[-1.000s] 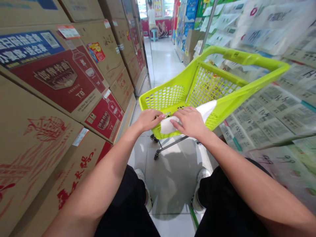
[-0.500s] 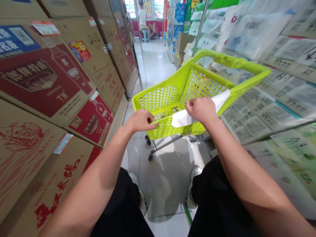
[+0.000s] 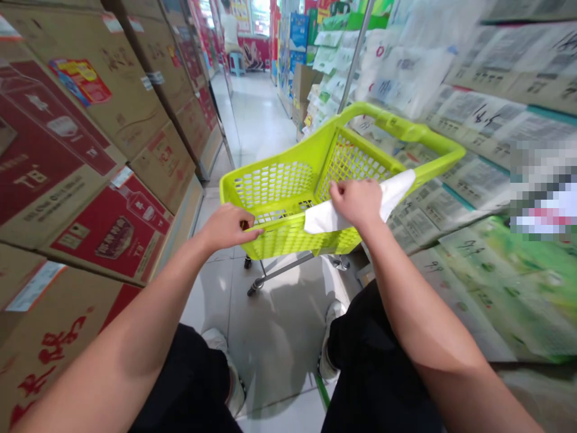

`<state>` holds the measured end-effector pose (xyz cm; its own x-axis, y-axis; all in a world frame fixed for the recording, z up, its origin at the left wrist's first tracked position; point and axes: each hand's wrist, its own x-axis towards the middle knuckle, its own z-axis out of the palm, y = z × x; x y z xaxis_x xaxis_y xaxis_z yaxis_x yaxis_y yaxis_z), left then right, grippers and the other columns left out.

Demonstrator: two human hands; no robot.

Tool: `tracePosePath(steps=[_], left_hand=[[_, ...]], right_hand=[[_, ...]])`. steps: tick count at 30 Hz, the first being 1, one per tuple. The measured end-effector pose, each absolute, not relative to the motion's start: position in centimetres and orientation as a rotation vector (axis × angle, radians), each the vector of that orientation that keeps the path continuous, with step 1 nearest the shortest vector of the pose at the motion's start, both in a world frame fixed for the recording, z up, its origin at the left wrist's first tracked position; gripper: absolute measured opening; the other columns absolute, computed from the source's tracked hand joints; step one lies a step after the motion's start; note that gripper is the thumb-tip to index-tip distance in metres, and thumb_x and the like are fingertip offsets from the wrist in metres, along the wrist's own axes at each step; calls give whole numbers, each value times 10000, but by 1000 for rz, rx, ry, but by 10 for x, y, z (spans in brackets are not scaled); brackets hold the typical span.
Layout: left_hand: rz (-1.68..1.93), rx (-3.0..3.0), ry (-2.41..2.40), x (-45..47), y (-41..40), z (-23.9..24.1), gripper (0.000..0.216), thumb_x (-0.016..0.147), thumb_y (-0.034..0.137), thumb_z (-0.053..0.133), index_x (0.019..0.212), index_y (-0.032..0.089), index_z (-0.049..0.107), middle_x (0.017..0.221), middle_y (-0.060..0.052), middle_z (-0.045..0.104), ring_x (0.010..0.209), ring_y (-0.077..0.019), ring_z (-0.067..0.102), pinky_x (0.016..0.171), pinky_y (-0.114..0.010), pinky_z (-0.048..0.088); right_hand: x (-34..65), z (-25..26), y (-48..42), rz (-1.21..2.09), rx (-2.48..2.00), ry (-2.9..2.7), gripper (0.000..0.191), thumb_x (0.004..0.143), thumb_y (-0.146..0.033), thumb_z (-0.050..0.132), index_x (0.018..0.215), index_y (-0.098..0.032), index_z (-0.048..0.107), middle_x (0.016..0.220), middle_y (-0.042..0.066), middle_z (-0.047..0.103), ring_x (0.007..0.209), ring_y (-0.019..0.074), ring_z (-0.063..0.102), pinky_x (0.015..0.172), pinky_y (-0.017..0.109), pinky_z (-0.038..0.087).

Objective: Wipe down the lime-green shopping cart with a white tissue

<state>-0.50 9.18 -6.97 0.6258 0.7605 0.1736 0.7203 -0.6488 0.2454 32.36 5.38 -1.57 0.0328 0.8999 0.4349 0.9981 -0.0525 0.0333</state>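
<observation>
A lime-green shopping cart [image 3: 288, 242] with a lattice basket stands sideways in front of me on a metal wheeled frame. My left hand [image 3: 226, 227] is closed over the near rim by its left corner, thumb on the outside. Farther right along that rim, my right hand [image 3: 358, 201] presses a white cloth [image 3: 323, 218] against the edge with curled fingers. The cloth drapes over the rim and extends right toward the cart's push handle [image 3: 406, 129]. No goods show in the visible part of the basket.
Stacked cardboard cartons [image 3: 112, 231] line the left side. Wrapped tissue packs [image 3: 473, 120] fill the right, beside a metal pole [image 3: 356, 57]. A tiled aisle [image 3: 255, 108] runs ahead to a person [image 3: 229, 27] near a blue stool [image 3: 237, 63]. My shoes flank the floor below.
The cart, both hands and the surroundings have shifted left in view, with more of the right-hand packs showing. Both hands stay on the near rim, the right one still with the cloth.
</observation>
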Motion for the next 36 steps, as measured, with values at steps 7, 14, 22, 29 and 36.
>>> tracePosePath(steps=[7,14,22,29,36], left_hand=[[423,2650,1151,3,95,-71,465,831,607,588,569,225,541,584,0,618,594,-151,514,650,-305,330],[566,2644,1068,4,89,-74,524,951,571,536,586,232,374,543,22,473,549,-145,430,637,-327,301],[527,2720,1093,-4,86,-81,388,978,524,506,712,248,562,704,-24,671,704,-215,604,733,-348,343],[532,2705,1103,4,83,-78,493,987,613,538,678,229,520,679,-17,638,679,-190,557,707,-338,308],[510,2694,1131,3,88,-77,279,891,394,631,688,205,598,686,-4,659,678,-168,572,695,-330,299]], right_hand=[[268,-34,36,-249,-1612,-2432,677,1104,-605,278,980,-209,812,919,110,804,831,244,698,755,351,365],[323,-16,61,-391,-2047,-1920,561,1091,-493,345,954,-192,798,908,133,790,815,258,676,764,362,353],[263,-36,33,-234,-1486,-2484,658,1090,-654,316,1048,-196,786,983,113,804,899,247,690,816,362,347],[309,-17,63,-362,-2093,-2005,679,1078,-617,327,908,-170,808,884,157,789,815,278,693,762,376,358],[244,-45,40,-259,-1371,-2514,570,1116,-558,316,1057,-207,760,1038,94,802,964,247,692,858,380,337]])
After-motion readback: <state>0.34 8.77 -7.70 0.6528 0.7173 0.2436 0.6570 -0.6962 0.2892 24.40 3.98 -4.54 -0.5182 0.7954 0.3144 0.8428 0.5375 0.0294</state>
